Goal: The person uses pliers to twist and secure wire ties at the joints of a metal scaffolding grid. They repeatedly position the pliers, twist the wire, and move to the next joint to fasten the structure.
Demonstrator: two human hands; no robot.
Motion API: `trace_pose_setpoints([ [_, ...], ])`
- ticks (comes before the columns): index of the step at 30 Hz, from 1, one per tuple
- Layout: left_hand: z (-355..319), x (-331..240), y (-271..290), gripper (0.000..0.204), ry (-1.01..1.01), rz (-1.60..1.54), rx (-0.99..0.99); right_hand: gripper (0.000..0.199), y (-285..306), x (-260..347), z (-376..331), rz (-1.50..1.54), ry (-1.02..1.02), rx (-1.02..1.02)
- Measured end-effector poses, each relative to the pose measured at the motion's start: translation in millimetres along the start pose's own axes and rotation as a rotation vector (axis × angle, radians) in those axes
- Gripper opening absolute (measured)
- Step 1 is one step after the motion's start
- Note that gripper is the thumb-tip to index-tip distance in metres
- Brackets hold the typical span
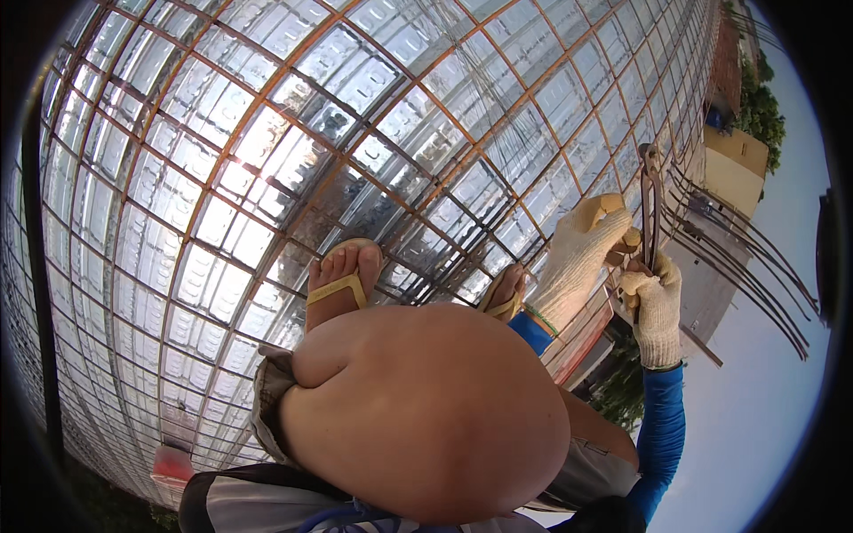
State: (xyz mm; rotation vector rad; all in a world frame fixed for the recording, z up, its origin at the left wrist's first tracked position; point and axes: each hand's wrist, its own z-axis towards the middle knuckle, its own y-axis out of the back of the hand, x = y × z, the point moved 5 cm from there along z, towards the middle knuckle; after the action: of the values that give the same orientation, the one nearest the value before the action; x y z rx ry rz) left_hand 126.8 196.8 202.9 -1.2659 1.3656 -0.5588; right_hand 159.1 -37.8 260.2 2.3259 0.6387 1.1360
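Observation:
My right hand (656,311), in a knitted off-white glove and a blue sleeve, is closed round the handles of a pair of pincers (649,191). The dark metal jaws point up, away from my fist, beside the edge of the rebar mesh. Close by on the left is my left hand (582,258), in the same kind of glove. Its fingers are bent and pressed together near the pincers' handles; what they hold, if anything, is too small to make out. Beneath both hands lies the rusty rebar mesh (342,155), over shiny ribbed metal sheeting (191,173).
My bent knee (435,409) fills the lower middle, and my sandalled foot (342,280) stands on the mesh. Thin loose wires (498,102) lie across the bars. Several rebar ends (746,266) stick out past the edge at right, near a pale building (736,164).

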Motion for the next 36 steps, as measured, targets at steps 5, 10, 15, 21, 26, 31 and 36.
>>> trace_pose_setpoints([
  [5,-13.4,126.3,-7.9,0.019,0.501,0.204,0.067,0.030,32.5,-35.3,-4.9,0.138,-0.086,-0.050],
  [10,-28.6,184.9,6.4,0.022,0.602,0.359,0.116,0.016,17.8,-87.5,-6.3,0.352,-0.088,-0.052],
  [15,-23.8,224.2,38.2,0.026,0.629,0.423,0.175,0.023,-2.0,-148.9,14.9,0.607,-0.011,-0.032],
  [21,5.7,236.1,52.1,0.031,0.719,0.487,0.207,0.029,-21.0,-162.9,58.7,0.725,0.014,0.093],
  [26,5.3,254.9,71.0,0.032,0.680,0.442,0.209,0.024,-9.4,-174.5,76.2,0.660,0.098,0.103],
  [31,-4.2,278.0,99.0,0.029,0.774,0.418,0.190,0.016,-28.1,-213.6,80.5,0.699,-0.003,0.061],
  [36,6.5,290.8,130.1,0.028,0.758,0.706,0.234,0.016,-35.6,-217.2,62.8,0.830,-0.098,-0.075],
])
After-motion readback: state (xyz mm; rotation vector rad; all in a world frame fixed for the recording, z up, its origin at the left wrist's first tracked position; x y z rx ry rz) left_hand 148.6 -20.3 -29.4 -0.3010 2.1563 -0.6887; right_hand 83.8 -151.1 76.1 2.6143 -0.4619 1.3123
